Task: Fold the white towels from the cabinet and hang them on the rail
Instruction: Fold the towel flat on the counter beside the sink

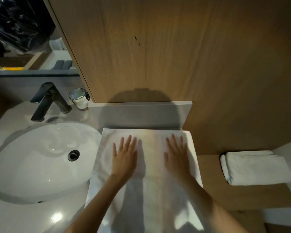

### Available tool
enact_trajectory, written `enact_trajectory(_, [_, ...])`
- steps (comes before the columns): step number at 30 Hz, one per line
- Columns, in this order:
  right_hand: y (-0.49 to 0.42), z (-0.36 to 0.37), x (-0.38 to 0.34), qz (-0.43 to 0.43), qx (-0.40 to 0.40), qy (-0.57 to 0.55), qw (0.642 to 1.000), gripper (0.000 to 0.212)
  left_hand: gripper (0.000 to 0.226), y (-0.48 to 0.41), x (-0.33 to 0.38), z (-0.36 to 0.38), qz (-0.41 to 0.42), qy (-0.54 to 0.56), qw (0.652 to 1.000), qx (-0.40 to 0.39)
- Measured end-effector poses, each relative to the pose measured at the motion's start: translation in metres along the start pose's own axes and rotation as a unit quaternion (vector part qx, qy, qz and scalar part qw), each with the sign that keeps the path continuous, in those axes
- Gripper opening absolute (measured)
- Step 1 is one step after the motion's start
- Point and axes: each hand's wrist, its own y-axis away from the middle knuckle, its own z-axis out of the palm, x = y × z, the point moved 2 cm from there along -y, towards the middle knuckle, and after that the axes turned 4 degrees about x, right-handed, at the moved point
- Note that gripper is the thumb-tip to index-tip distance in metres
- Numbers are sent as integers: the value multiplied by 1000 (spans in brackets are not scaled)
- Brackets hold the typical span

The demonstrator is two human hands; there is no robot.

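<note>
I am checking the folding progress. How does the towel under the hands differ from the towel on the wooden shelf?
The counter towel lies spread long and flat; the shelf towel is folded into a compact bundle. The left hand and right hand press the counter towel; nothing touches the shelf towel. Both are white.

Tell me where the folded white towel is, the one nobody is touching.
In the head view the folded towel lies at the right on a wooden shelf, apart from the towel spread on the counter under both flat hands.
</note>
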Motion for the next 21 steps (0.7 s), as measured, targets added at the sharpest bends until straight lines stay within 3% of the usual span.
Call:
enact_trajectory(2, [24, 11, -34, -27, -9, -22, 999, 54, 70, 27, 18, 11, 15, -2, 1000, -15])
enact_trajectory(5, [56, 27, -54, 2, -46, -22, 999, 53, 56, 58, 23, 31, -4, 0, 1000, -1])
enact_trajectory(11, [79, 21, -22, -56, -29, -5, 998, 50, 53, 73, -4, 23, -9, -35, 999, 25])
enact_trajectory(16, [80, 3, 27, 6, -48, -16, 999, 53, 54, 86, -45, 8, -31, -24, 998, 40])
enact_trajectory(21, [80, -4, 45, 8, -87, 13, 996, 60, 56, 87, -57, 5, -34, -14, 998, 47])
